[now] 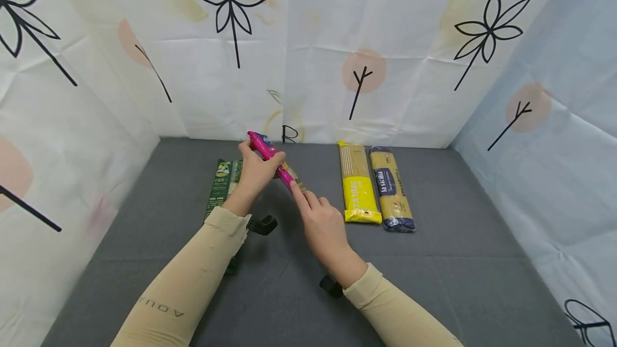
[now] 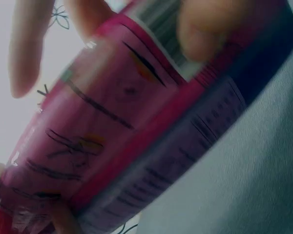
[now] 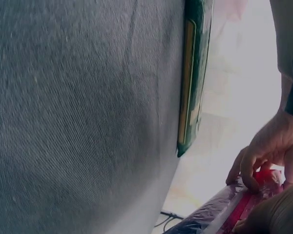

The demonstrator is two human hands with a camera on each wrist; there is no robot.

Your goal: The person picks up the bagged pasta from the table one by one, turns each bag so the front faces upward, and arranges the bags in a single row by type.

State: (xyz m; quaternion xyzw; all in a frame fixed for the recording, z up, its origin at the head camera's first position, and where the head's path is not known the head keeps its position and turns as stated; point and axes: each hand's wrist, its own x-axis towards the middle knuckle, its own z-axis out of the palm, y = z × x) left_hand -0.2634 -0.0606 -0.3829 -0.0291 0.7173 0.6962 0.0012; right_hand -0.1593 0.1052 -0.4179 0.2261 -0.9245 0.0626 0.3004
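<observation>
A long pink packet [image 1: 264,146], seemingly of pasta, is held up at a slant over the grey table by both hands. My left hand [image 1: 257,174] grips it along its middle, thumb on the near side. At its lower right end my right hand [image 1: 326,229] pinches the packet, index finger stretched along it. In the left wrist view the pink wrapper [image 2: 102,117] fills much of the picture, with a printed label and barcode on one side. The right wrist view has the left hand [image 3: 271,146] curled over the packet [image 3: 239,209].
A green packet [image 1: 219,186] lies left, partly behind the left arm. To the right lie a yellow spaghetti packet [image 1: 361,194] and a pasta packet with a dark blue label [image 1: 392,191], side by side. Printed white cloth [image 1: 313,90] bounds the grey table [image 1: 458,283].
</observation>
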